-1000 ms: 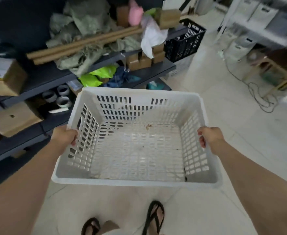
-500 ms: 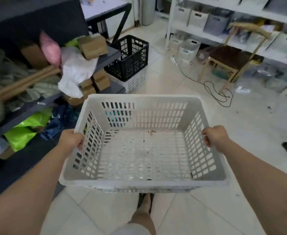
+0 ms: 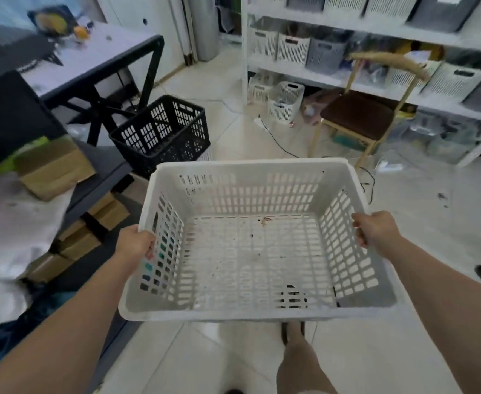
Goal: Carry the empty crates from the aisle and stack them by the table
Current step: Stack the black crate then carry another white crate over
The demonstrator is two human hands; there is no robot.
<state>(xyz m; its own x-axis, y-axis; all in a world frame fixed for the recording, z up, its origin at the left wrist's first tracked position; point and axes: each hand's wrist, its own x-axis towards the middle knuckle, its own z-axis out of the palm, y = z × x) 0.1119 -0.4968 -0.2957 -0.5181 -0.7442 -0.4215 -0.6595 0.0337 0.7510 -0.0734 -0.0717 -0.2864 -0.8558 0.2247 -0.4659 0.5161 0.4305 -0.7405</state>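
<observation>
Now the white crate (image 3: 250, 240) is being carried out in front of the body, held up off the floor (image 3: 233, 132), well clear of it. A moment ago only the dark shelves (image 3: 102, 172) beside the aisle were seen ahead, but now the table (image 3: 97, 58) is in view at the upper left, and a black crate (image 3: 162, 132) is seen sitting on top of another white one just beside the table legs. So the walk has been turned toward the stacking place, and it is judged that most of the carrying is done, with only the setting down left. The left hand (image 3: 136, 241) is wrapped tight around the left rim of the white crate, and the right hand (image 3: 375, 228) is wrapped tight around the right rim. The crate is kept open side up and nearly level, tipped a little so its near edge sits lower. It is empty, with only small bits of dirt on its bottom. Its long way seems to run from the body toward the room ahead, though the wide lens makes this hard to be sure of. A brown chair (image 3: 358, 115) and a black cable (image 3: 279, 140) are seen on the floor to the right, apart from the path.
</observation>
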